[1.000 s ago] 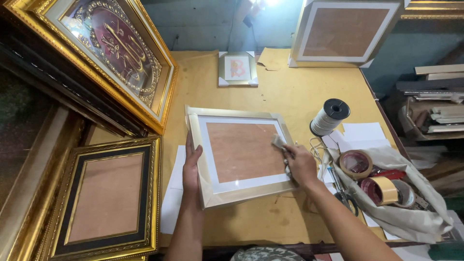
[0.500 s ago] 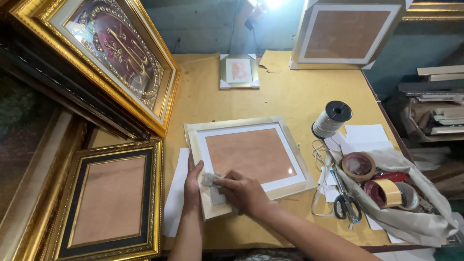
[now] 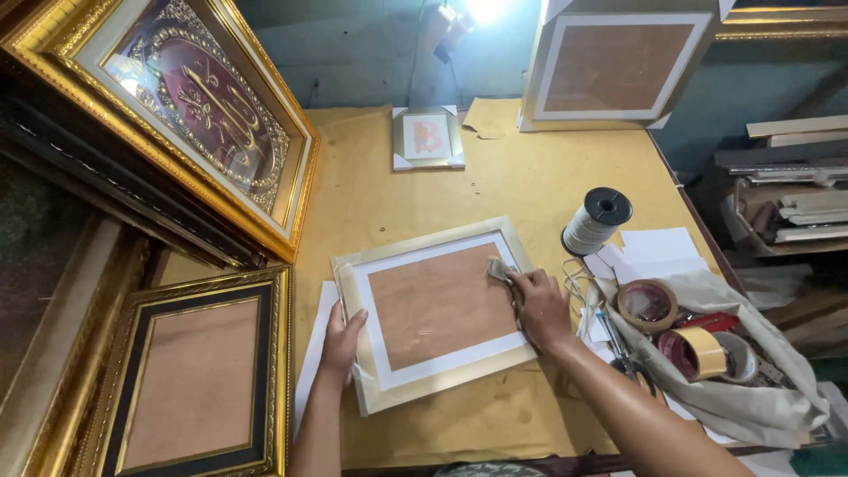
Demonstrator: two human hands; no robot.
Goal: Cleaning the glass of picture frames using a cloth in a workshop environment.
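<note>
A pale gold picture frame (image 3: 442, 386) with a white mat and brown backing lies flat on the yellow table (image 3: 530, 177). My left hand (image 3: 340, 337) grips its left edge. My right hand (image 3: 539, 305) presses a small grey cloth (image 3: 500, 268) against the glass near the frame's upper right corner.
Right of the frame stand a spool of white cord (image 3: 599, 221), tape rolls (image 3: 649, 305), scissors and white paper scraps on a beige cloth (image 3: 751, 397). Ornate gold frames (image 3: 203, 115) (image 3: 199, 375) lean at the left. A small framed picture (image 3: 427, 137) and a large frame (image 3: 618, 62) sit at the back.
My right hand swept the cloth from the frame's right side to its lower left corner, then back to the upper right. The frame turned slightly under my left hand.
</note>
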